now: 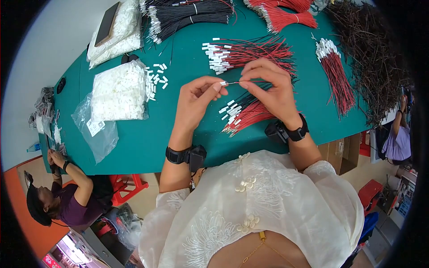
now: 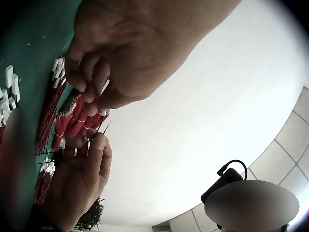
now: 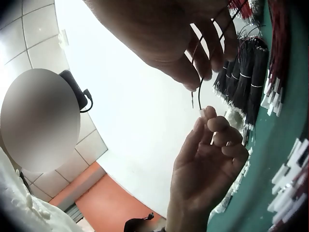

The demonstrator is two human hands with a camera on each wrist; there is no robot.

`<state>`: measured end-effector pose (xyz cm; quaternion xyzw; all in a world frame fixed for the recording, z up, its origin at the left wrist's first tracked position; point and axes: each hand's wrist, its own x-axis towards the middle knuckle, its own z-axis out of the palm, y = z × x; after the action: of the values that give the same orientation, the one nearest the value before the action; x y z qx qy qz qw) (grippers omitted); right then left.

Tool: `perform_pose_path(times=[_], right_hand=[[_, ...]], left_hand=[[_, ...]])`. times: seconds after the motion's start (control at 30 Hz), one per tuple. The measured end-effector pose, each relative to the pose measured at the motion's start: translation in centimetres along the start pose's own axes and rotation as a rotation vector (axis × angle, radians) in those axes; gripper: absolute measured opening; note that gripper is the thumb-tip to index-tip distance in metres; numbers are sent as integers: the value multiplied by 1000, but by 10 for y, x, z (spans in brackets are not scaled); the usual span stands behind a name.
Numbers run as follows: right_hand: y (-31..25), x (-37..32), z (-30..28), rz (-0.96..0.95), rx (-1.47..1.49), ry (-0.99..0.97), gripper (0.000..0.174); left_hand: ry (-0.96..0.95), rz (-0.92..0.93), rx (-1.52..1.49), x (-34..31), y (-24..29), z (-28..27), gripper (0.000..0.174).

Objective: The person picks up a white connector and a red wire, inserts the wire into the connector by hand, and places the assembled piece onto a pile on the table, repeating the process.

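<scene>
Over the table, my left hand [image 1: 193, 100] pinches a small white plastic connector housing [image 1: 224, 83] between thumb and forefinger. Facing it, my right hand [image 1: 273, 91] pinches a black wire [image 3: 199, 93] and a red wire [image 3: 195, 54] close to their ends. In the right wrist view, the black wire's end meets the housing, while the red wire's metal-tipped end sticks out free beside it. Beyond the hands lies a bundle of red-and-black wires with white connectors [image 1: 219, 58]. A second such bundle [image 1: 250, 117] lies nearer, partly beneath my right hand.
Loose white housings [image 1: 156, 80] lie left, beside a packed bag of them [image 1: 118, 94] and a clear plastic bag [image 1: 96, 138]. Black wire bundles [image 1: 192, 18] and red ones [image 1: 286, 18] lie at the back. A wired bundle [image 1: 335, 76] and a dark tangled heap [image 1: 375, 58] occupy the right.
</scene>
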<state>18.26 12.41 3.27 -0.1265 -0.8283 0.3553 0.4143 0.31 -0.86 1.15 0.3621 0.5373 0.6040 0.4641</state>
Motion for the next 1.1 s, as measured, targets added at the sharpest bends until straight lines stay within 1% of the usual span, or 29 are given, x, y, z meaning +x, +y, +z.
perform_pose_path(times=[0.1,0.23,0.53,0.67,0.8,0.9,1.07,1.1], right_hand=[[-7,-3,0,245,208,-32,11],[-11,-2,-4,269,100,-104,9],[-9,-4,-3,240,84,-95,9],[-11,-3,-3,290,123,-76,10],[-11,-2,-5,233,74,-77,10],[-10,-2,-7,141,14,-60,12],[-14,-1,-9,114,-36,-58,14],[-12,-1,-11,86,-73,-53,15]], left_hand=[[4,8,3,-1,2,1,19],[16,7,-8,-2,1,1,19],[13,25,-34,-2,2,0,19],[12,16,-42,-2,0,0,19],[4,10,-38,-2,0,0,19],[-4,5,-31,-2,0,0,19],[-14,-1,-15,-2,0,-1,19],[-15,-2,-10,-2,1,-1,18]])
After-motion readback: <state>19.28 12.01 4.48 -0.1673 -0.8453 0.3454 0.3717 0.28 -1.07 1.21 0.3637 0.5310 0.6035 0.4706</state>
